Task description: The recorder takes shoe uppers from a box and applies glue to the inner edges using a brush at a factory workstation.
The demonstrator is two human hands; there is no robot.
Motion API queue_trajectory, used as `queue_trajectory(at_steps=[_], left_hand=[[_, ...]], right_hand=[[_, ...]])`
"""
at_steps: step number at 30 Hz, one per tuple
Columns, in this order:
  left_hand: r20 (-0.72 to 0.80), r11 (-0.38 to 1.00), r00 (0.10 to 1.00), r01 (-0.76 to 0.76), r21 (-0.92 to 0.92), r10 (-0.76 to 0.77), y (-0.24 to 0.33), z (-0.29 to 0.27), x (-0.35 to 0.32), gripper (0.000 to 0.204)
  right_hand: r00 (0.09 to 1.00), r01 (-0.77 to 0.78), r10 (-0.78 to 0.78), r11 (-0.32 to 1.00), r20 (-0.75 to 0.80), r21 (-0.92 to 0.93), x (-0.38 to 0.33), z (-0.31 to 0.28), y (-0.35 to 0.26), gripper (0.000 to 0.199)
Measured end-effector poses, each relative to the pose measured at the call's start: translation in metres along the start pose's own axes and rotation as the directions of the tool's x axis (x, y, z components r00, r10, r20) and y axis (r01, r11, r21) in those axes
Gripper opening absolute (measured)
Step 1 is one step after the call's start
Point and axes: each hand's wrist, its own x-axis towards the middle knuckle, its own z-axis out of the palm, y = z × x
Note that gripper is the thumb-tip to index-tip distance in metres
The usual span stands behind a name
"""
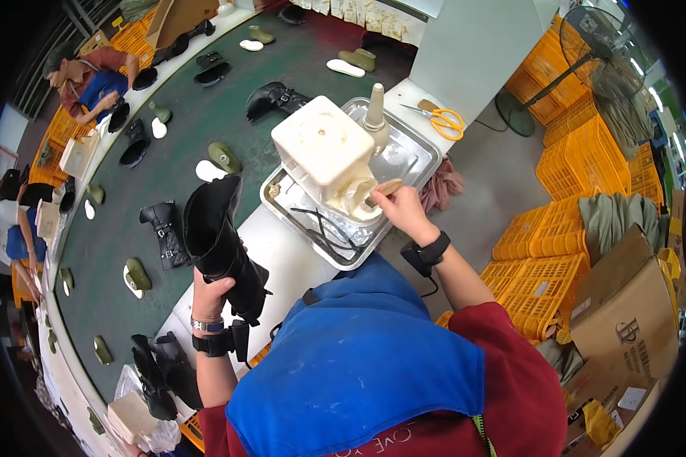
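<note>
My left hand (210, 293) is closed round the shaft of a tall black boot (219, 236), whose wide opening faces up and away from me. Between the fingertips of my right hand (404, 209) is a tan-handled brush (389, 186). Its lower end goes down at the round mouth of a whitish plastic glue pot (324, 145), so its tip is hidden. The pot lies in a metal tray (427, 156) on the white ledge. Beside it in the tray are a pale squeeze bottle (376, 126) and thin black strips (324, 228).
The green conveyor (91, 251) carries black boots, olive booties (222, 156) and white insoles (208, 170). Orange-handled scissors (443, 122) lie beyond the tray. Orange crates (541, 289), a cardboard box (621, 312) and a standing fan (579, 57) are at right. Another person (88, 84) works across the belt.
</note>
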Motion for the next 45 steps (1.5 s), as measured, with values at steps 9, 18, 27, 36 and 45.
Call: queue_trajectory(at_steps=[9,18,27,36,45], left_hand=[[0.004,0.934,1.0,-0.01,-0.358,0.013,0.001,-0.007,0.0,0.087],[0.295,0.928,0.955,0.126,-0.349,-0.019,0.0,0.007,0.004,0.102],[0.557,0.936,0.785,0.351,-0.04,-0.271,-0.025,0.034,0.025,0.1],[0.628,0.836,0.67,0.546,-0.054,-0.397,-0.049,0.064,0.043,0.116],[0.58,0.871,0.706,0.491,0.013,-0.406,-0.037,0.076,0.041,0.123]], right_hand=[[0.998,0.006,0.0,0.996,0.063,-0.095,0.004,0.002,0.018,0.031],[0.986,-0.091,0.086,0.995,0.144,0.031,0.013,-0.025,0.024,0.027],[0.891,-0.452,0.217,0.515,0.4,0.728,0.047,-0.076,-0.024,0.017],[0.797,0.322,-0.541,0.757,0.269,0.568,0.055,-0.088,-0.116,0.012],[0.619,0.644,-0.752,0.652,0.228,0.4,0.059,-0.094,-0.1,0.012]])
